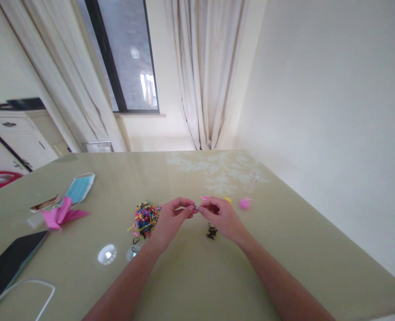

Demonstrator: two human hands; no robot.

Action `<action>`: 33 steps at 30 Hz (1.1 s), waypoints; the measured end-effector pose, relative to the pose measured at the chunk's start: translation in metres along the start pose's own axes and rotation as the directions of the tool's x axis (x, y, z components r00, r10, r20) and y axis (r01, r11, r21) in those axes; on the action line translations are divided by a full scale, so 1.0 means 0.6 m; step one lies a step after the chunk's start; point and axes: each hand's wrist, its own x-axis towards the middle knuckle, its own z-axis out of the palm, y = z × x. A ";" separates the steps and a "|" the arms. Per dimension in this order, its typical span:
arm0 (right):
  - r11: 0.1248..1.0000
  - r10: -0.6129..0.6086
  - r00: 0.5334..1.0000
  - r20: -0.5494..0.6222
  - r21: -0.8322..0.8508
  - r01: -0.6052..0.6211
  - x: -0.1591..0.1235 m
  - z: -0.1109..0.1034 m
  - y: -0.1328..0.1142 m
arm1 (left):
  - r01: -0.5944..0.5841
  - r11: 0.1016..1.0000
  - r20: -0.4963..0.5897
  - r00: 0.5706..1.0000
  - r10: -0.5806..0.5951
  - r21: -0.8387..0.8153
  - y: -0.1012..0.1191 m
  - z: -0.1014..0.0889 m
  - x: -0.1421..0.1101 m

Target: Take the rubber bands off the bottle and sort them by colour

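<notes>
My left hand (180,216) and my right hand (222,216) meet over the middle of the table, fingertips pinched. Between them is a small blue-grey thing (196,207), too small to name for certain. Beside my left hand, partly behind it, lies a heap of mixed-colour elastic bands (147,217). A little pile of black bands (212,231) sits under my right hand. Beyond that hand are some yellow bands (227,198), partly hidden, and a pink bundle (245,203). A loose black band (136,240) lies just below the mixed heap.
On the left of the table (197,285) are a blue face mask (80,189), a folded pink paper shape (63,215), a dark tablet-like device (11,263) and a white cable (43,283). A wall (334,111) runs along the right; curtains (210,71) hang behind.
</notes>
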 end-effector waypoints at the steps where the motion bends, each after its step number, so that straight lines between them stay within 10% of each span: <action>1: 1.000 0.004 1.000 0.004 0.012 -0.004 0.000 0.000 0.000 | -0.002 1.000 0.001 1.000 0.002 0.001 0.000 0.001 0.000; 11: 0.855 0.131 0.991 0.034 0.503 -0.130 0.002 -0.056 -0.022 | -0.086 0.954 0.023 0.996 0.083 0.286 -0.015 -0.031 0.019; 17: 0.781 0.114 0.993 -0.015 0.619 -0.081 -0.005 -0.111 -0.045 | -0.031 0.306 -0.021 0.986 0.164 0.952 -0.034 -0.082 0.030; 22: 0.822 0.121 0.992 -0.034 0.563 -0.081 -0.008 -0.115 -0.049 | -0.018 0.204 0.003 0.997 0.072 0.979 -0.038 -0.089 0.032; 28: 0.984 0.158 0.987 0.039 0.072 -0.160 -0.003 -0.147 -0.021 | -0.042 0.130 0.034 0.998 0.060 0.991 -0.030 -0.083 0.027; 33: 0.850 0.263 0.965 0.025 -0.479 -0.219 0.002 -0.163 0.021 | -0.041 0.084 0.030 0.992 0.121 0.996 -0.027 -0.077 0.022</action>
